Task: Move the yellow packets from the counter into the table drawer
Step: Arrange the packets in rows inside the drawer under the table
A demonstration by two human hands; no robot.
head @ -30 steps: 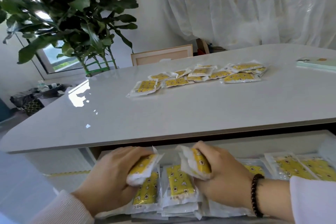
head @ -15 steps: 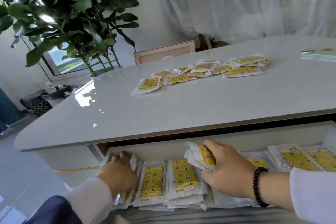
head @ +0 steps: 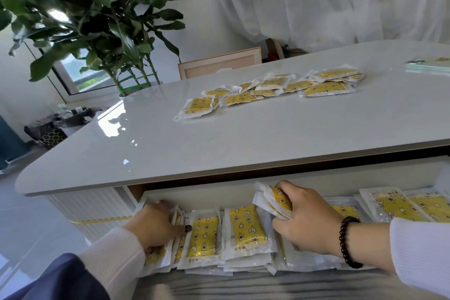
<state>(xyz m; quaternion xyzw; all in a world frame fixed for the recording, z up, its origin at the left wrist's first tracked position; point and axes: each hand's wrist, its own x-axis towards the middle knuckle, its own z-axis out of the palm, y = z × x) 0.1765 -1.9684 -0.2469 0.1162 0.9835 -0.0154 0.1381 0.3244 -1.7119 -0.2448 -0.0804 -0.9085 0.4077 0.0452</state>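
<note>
Now my left hand (head: 155, 224) has pushed its yellow packets down at the drawer (head: 316, 181) left end, grip flat on them, while my right hand (head: 306, 217) still grips 1 bundle (head: 270, 200) above the rows. More packets (head: 267, 91) wait on the table (head: 170, 143).

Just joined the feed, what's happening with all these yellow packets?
A person is stocking the open drawer with yellow packets. The left hand presses a stack into the drawer's left end, while the right hand grips a small bundle of packets above the rows already laid inside. A scattered batch of packets waits on the counter, so the job is only partly done.
</note>
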